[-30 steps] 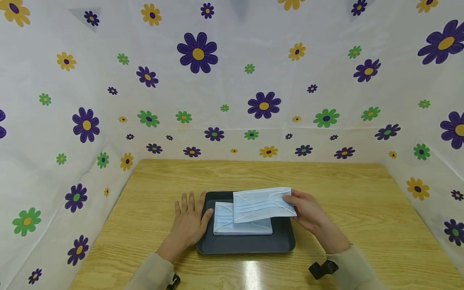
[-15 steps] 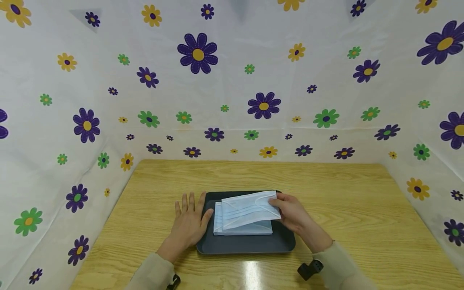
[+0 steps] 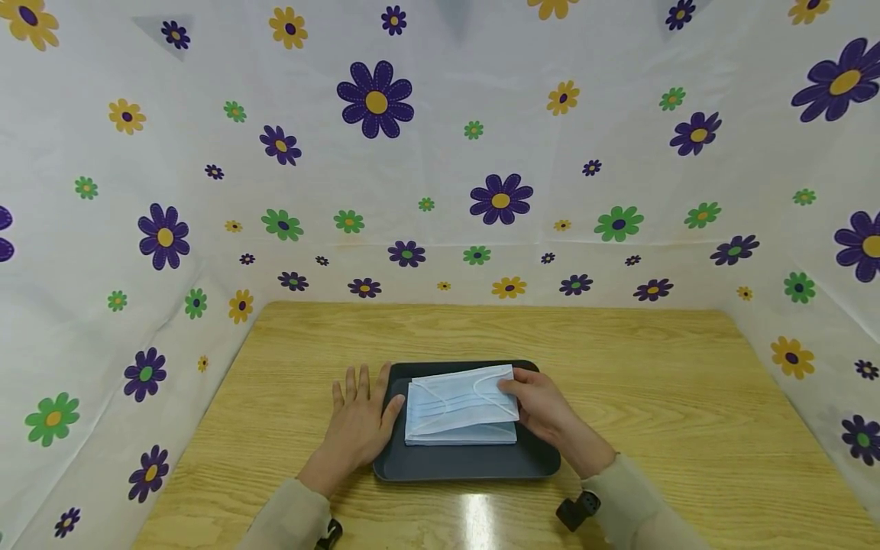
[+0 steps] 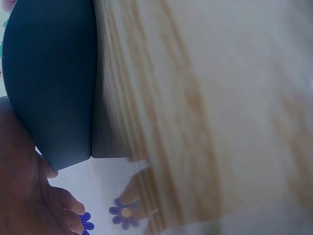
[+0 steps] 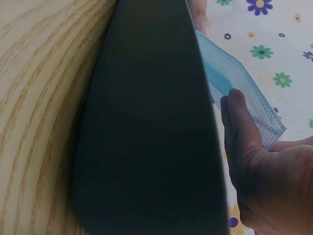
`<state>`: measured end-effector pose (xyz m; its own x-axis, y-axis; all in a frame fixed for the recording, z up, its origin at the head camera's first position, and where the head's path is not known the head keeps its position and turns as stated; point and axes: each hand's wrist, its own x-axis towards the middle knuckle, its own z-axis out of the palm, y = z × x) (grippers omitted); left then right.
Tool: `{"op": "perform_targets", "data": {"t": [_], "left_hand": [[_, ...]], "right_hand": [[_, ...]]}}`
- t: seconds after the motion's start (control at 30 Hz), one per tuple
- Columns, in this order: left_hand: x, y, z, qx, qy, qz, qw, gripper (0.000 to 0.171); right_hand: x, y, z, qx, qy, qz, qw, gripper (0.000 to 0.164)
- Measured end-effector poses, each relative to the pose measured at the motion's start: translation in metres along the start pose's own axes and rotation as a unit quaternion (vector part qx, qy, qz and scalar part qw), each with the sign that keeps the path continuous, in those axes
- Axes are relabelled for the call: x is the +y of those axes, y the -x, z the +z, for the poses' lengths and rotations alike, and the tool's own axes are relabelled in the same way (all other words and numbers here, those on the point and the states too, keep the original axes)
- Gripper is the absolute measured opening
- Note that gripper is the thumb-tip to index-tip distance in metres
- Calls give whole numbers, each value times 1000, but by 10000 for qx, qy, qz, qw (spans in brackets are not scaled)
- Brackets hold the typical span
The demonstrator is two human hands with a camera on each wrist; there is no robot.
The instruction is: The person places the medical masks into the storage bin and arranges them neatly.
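Observation:
A light blue pleated face mask (image 3: pixel 457 397) with white ear loops is pinched at its right end by my right hand (image 3: pixel 546 409), thumb on top. Its left end lies over a stack of similar masks (image 3: pixel 474 436) in a dark tray (image 3: pixel 467 467), while the right end is raised. The right wrist view shows the mask (image 5: pixel 244 78) held above the tray's side wall (image 5: pixel 151 122). My left hand (image 3: pixel 357 424) rests at the tray's left edge, fingers straight and spread, thumb by the rim. In the left wrist view the tray's wall (image 4: pixel 49 83) sits beside that hand (image 4: pixel 24 171).
A wooden table (image 3: pixel 653 382) extends around the tray. White cloth (image 3: pixel 440 153) printed with flowers encloses the back and both sides. A small black device (image 3: pixel 577 510) is worn at my right wrist, another (image 3: pixel 330 533) at my left.
My right hand has brought the mask left and down, from above the tray's right side onto the stack, lining it up more closely. My left hand has stayed still.

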<state>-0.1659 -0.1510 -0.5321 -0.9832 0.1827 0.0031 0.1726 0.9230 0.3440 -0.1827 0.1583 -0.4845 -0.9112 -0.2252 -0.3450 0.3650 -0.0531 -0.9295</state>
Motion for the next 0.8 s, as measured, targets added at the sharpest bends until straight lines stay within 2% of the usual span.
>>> {"op": "perform_targets", "data": {"t": [0.3, 0.8], "left_hand": [[1, -1, -1, -59, 14, -24, 10000, 70], [0, -1, 0, -64, 8, 0, 10000, 70]], "right_hand": [[0, 2, 6, 137, 143, -1, 9998, 45], [2, 6, 1, 72, 684, -41, 9976, 45]]}}
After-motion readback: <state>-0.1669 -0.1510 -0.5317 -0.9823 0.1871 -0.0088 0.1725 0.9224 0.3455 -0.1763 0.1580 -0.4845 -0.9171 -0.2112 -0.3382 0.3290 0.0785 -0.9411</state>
